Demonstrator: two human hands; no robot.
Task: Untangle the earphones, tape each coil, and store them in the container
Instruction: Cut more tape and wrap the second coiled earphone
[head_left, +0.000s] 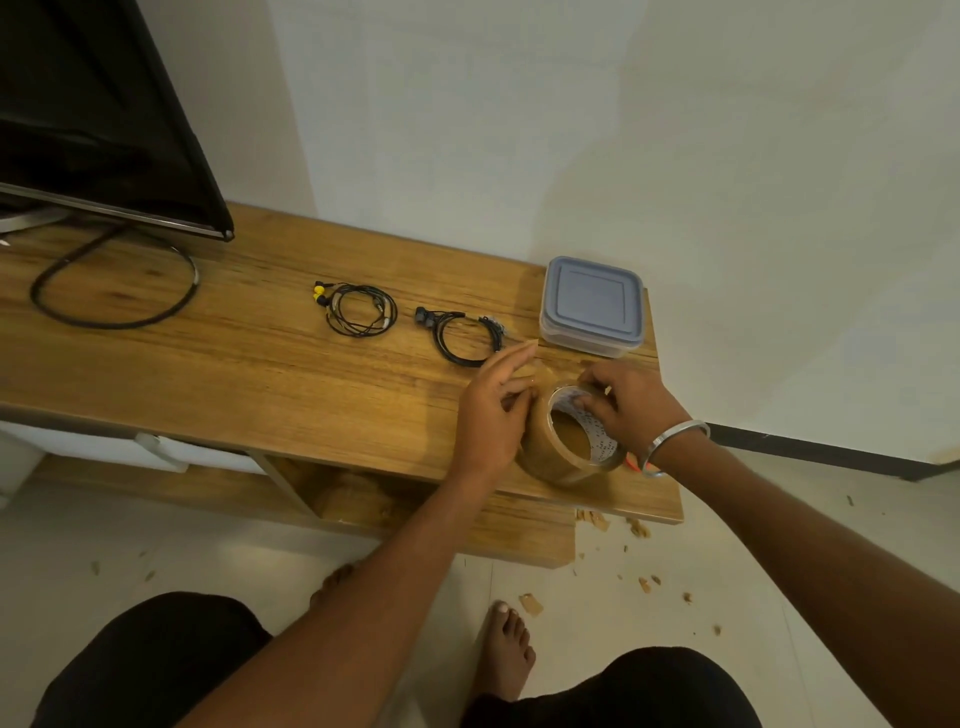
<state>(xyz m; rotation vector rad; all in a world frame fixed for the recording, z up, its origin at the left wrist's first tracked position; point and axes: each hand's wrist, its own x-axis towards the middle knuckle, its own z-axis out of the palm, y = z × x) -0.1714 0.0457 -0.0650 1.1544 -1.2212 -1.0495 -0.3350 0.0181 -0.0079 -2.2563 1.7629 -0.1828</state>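
Head view: wooden surface (234, 374) carries a TV (93, 114) at its far left edge; lidded container (592, 306) at the far right corner. Tape roll (566, 441) stands tilted near the front right edge, right hand (623, 405) fingers curled over its rim, left hand (493, 415) pinching a pulled tape strip (530, 358). Black-bud earphone coil (462, 332) lies just left of the container; yellow-bud earphone coil (358, 309) mid-surface

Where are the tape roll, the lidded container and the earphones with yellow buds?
tape roll (545, 457), head view, on its brown outer side.
container (592, 299), head view, middle of its grey lid.
yellow-bud earphones (384, 306), head view, right edge of the coil.
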